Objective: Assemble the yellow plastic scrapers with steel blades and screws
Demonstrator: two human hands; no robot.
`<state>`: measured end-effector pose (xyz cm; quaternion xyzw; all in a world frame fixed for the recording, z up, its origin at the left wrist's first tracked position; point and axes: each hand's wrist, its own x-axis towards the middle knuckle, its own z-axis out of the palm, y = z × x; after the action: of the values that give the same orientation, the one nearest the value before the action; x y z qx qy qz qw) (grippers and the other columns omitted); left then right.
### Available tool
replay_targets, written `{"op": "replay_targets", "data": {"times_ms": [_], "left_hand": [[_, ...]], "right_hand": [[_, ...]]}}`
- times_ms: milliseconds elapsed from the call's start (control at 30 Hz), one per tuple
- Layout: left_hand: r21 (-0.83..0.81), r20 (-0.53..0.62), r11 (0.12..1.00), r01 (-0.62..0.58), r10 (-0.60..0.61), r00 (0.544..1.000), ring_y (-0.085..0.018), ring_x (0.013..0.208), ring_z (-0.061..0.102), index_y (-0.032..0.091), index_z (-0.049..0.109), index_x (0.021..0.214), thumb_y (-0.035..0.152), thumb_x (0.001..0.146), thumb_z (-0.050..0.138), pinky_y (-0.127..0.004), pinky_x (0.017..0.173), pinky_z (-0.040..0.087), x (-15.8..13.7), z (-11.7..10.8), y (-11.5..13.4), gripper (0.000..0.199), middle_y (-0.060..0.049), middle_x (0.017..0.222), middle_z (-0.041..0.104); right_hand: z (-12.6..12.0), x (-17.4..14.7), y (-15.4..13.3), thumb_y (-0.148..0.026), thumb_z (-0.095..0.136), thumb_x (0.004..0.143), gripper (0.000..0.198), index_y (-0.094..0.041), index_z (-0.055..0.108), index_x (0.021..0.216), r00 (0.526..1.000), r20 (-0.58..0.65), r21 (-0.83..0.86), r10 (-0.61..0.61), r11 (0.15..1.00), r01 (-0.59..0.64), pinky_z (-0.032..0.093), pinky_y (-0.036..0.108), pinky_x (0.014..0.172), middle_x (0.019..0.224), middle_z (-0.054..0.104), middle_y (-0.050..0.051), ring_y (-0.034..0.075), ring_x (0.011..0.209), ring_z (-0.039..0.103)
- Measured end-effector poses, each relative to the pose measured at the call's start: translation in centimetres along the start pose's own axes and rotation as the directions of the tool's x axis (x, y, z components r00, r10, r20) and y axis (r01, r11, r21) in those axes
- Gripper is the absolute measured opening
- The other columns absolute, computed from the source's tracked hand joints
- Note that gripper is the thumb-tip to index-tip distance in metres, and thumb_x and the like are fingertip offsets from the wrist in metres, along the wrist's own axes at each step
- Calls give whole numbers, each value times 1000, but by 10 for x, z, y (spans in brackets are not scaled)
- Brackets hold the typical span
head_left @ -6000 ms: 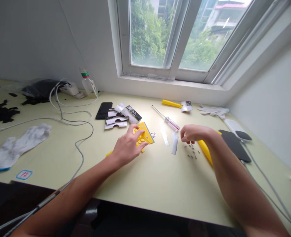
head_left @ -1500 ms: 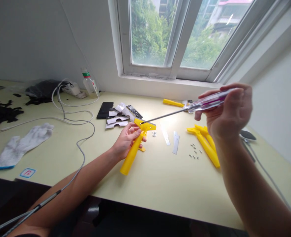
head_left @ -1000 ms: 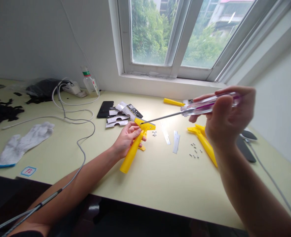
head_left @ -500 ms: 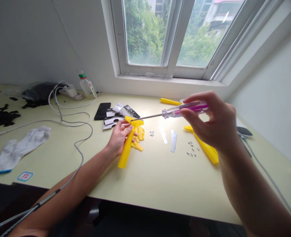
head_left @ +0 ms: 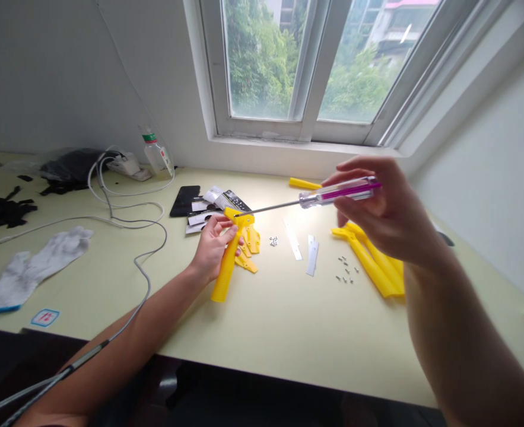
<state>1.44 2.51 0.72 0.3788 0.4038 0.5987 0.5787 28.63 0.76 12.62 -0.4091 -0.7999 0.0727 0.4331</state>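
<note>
My left hand (head_left: 215,248) is closed around a yellow plastic scraper handle (head_left: 226,270), its wide head tilted up and away from me. In my right hand (head_left: 377,216) is a screwdriver (head_left: 339,192) with a clear and purple grip, held between thumb and fingers. Its long shaft reaches left to the handle's head, the tip at a screw hole there. Whether the tip sits in a screw I cannot tell. Yellow flat pieces (head_left: 247,261) lie just behind and below the left hand.
Small nuts (head_left: 273,241), flat metal blades (head_left: 313,255) and loose screws (head_left: 346,270) lie mid-table. More yellow handles (head_left: 372,267) rest under my right wrist. Behind are a black phone (head_left: 184,201) and printed packets (head_left: 199,219). Left are a glove (head_left: 43,261), cables and a bottle (head_left: 157,155).
My right hand has shifted slightly right and up, its fingers repositioned on the screwdriver's grip. The tip remains at the handle's head. My left hand has barely moved.
</note>
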Motion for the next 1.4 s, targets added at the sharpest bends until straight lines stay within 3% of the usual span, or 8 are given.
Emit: {"op": "replay_targets", "data": {"times_ms": [100, 233, 533, 667, 800, 933, 1067, 1400], "left_hand": [[3, -4, 1000, -13, 13, 1000, -12, 57, 64, 22, 47, 91, 26, 67, 81, -21, 40, 47, 2, -1, -1, 41, 2, 96, 54], [1, -25, 1000, -15, 15, 1000, -12, 58, 64, 21, 49, 91, 24, 68, 80, -21, 40, 46, 4, -3, -1, 39, 2, 96, 54], [17, -19, 1000, -4, 4, 1000, -13, 57, 64, 21, 49, 89, 27, 67, 81, -21, 39, 46, 2, -1, -2, 40, 1, 97, 54], [20, 1, 1000, -3, 3, 1000, -12, 57, 64, 21, 49, 89, 29, 67, 82, -21, 39, 46, 2, -1, -3, 40, 1, 98, 55], [28, -27, 1000, 11, -10, 1000, -12, 56, 64, 21, 49, 89, 30, 65, 83, -22, 39, 47, 3, -1, -4, 43, 2, 96, 54], [32, 1, 999, 0, 0, 1000, -13, 57, 65, 21, 49, 90, 31, 66, 82, -22, 38, 47, 1, 0, -5, 42, 2, 97, 54], [35, -10, 999, 4, -4, 1000, -13, 57, 65, 21, 48, 89, 29, 67, 82, -21, 38, 46, 1, 0, -6, 41, 2, 97, 54], [42, -21, 999, 7, -6, 1000, -12, 57, 64, 21, 49, 91, 28, 67, 81, -21, 39, 47, 2, -1, -3, 41, 1, 95, 55]], "right_hand": [[3, 1, 4, -43, 59, 91, 29, -26, 55, 114, 990, -122, -123, 65, 989, -80, 55, 32, 58, 87, 67, 3, 17, 68, 65], [5, 2, 9, -45, 63, 87, 50, -28, 45, 131, 996, 81, -7, 43, 999, -42, 57, 32, 58, 109, 66, 6, 17, 71, 67], [6, 2, 4, -45, 65, 86, 45, -29, 49, 124, 995, 30, 94, 93, 991, -95, 58, 35, 62, 107, 67, 6, 19, 76, 68], [8, 2, 5, -46, 59, 90, 30, -27, 57, 113, 975, -187, -43, 123, 990, -133, 55, 32, 57, 86, 66, 3, 17, 67, 65], [7, 2, 4, -45, 62, 87, 45, -30, 49, 128, 999, -3, 55, 51, 997, -51, 57, 33, 59, 105, 66, 5, 16, 71, 66], [5, 1, 1, -47, 61, 88, 32, -25, 58, 111, 972, -214, -94, 94, 989, -117, 54, 32, 56, 83, 66, 3, 14, 59, 62], [3, 1, 4, -49, 63, 87, 47, -29, 48, 127, 999, -19, -9, 36, 999, -36, 56, 33, 60, 102, 67, 6, 17, 71, 66], [2, 1, 5, -46, 60, 89, 40, -27, 53, 123, 996, -44, -103, 77, 991, -81, 56, 33, 60, 96, 68, 5, 17, 70, 67]]}}
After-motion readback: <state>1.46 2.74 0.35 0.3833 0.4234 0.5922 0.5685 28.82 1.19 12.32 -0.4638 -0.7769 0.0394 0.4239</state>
